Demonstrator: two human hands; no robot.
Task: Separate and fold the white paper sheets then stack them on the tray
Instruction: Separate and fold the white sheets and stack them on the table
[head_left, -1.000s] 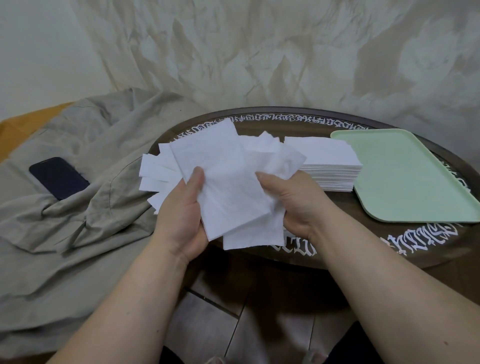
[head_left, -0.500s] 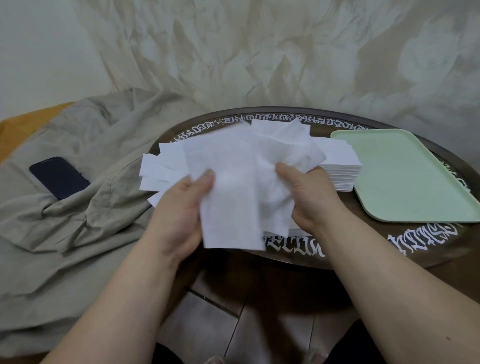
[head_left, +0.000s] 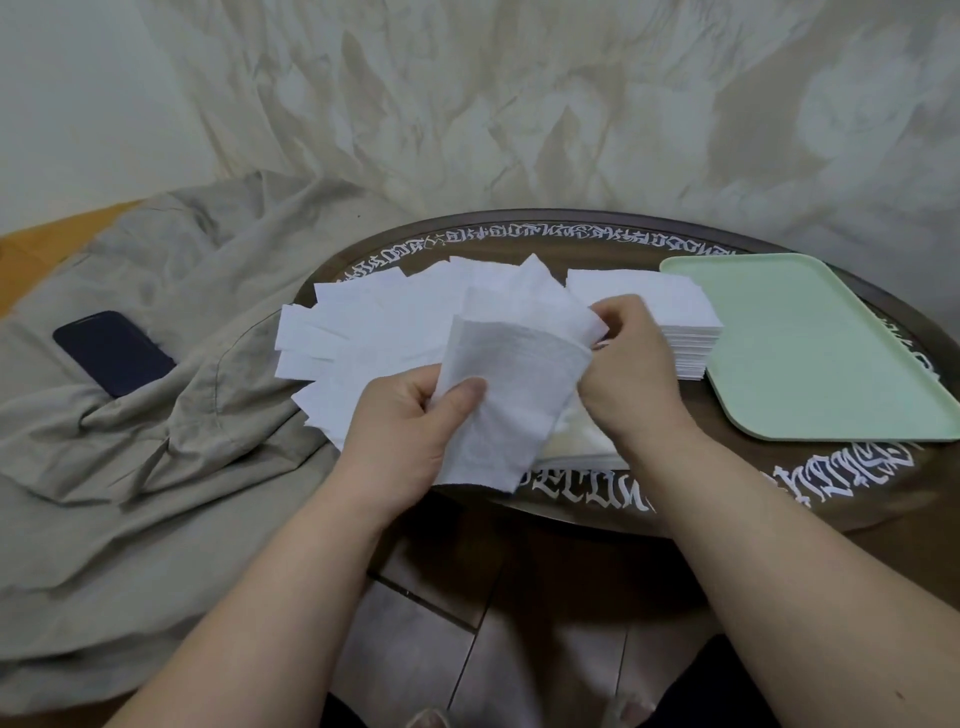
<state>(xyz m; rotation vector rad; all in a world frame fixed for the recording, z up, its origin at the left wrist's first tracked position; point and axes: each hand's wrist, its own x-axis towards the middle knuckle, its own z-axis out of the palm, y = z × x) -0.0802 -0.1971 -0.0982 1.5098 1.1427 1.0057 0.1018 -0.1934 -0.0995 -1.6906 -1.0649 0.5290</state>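
Head view: left hand (head_left: 410, 431) pinches a white sheet (head_left: 506, 410) w/ thumb on top, fingers curled behind it. Right hand (head_left: 636, 374) pinches the same sheet's far right corner, fingertips closed on the edge. Sheet is held above the table's near edge, being bent over: top flap curves toward the camera, long axis runs near-to-far, tilted a bit to the right at the far end, near edge hanging by the table rim.

Behind the hands, loose sheets (head_left: 363, 322) lie fanned out on the left half of the table (head_left: 727, 499), corners pointing left & far. A neat stack (head_left: 670, 306) of sheets sits just right of them, touching or nearly touching the tray's left edge; can't tell which. Another low pile (head_left: 582, 447) lies under the right wrist, mostly hidden.

Tray (head_left: 810, 343), pale green, on the right part of the table, nothing on it.

Table is dark, round, w/ white gothic-style lettering round the rim; not readable, partly covered by hands & paper.

Left of table: rumpled beige cloth (head_left: 156, 441) w/ a dark phone (head_left: 111, 351) lying on it, well apart from the paper. Marbled wall (head_left: 519, 104) at the far side.
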